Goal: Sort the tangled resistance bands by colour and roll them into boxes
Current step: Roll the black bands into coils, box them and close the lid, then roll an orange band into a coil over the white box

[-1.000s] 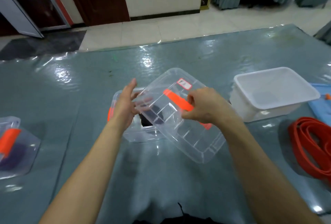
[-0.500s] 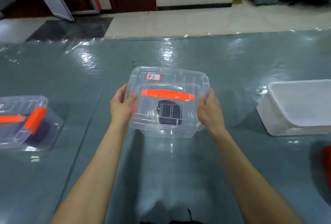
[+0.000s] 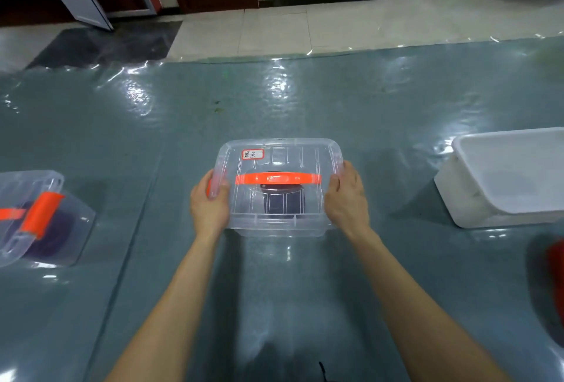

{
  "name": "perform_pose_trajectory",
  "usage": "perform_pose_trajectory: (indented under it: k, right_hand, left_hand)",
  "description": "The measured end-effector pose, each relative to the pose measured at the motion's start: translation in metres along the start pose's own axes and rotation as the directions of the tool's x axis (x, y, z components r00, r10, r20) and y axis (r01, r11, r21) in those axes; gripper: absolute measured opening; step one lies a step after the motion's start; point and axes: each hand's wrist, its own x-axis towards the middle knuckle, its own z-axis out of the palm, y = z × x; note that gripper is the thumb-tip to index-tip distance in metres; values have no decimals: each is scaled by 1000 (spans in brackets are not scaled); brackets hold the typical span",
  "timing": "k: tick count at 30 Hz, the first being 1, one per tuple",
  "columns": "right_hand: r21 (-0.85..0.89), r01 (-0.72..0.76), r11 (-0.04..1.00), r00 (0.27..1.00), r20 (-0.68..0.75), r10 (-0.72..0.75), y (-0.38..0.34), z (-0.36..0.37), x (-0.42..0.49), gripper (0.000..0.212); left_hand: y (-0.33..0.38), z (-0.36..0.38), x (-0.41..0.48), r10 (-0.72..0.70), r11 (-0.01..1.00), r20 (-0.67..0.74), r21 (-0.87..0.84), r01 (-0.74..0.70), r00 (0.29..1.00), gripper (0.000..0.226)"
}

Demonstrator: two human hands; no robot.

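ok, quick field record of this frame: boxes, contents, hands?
centre: clear box, lid on top, orange handle, handwritten label
contents: dark rolled band
left hand: grips the box's left edge
right hand: grips its right edge
to the left: second clear box, purple band inside
to the right: white tub, open top
far right edge: red band, blurred

Both my arms reach forward; my left hand and right hand clasp opposite ends of the box, thumbs on top.
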Motion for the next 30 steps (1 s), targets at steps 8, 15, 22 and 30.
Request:
perform_pose_trajectory:
  k: [8, 15, 22, 30]
  right_hand:
    - [273, -348, 897, 935, 29, 354, 14, 1, -3, 66]
    - [79, 52, 996, 982, -184, -37, 10, 12, -18, 55]
    - [-19, 185, 983, 957, -224, -184, 11, 12, -17, 56]
    - [-170, 174, 970, 965, -164, -202, 4, 8, -7, 58]
  left_hand:
    - [1, 8, -9, -246, 957, -139, -192, 218, 959, 44]
    - [9, 21, -25, -13, 998, -324, -59, -6, 946, 27]
    - [11, 23, -28, 52, 998, -388, -20, -64, 920, 22]
    - [24, 25, -39, 31, 999, -372, 25, -23, 928, 19]
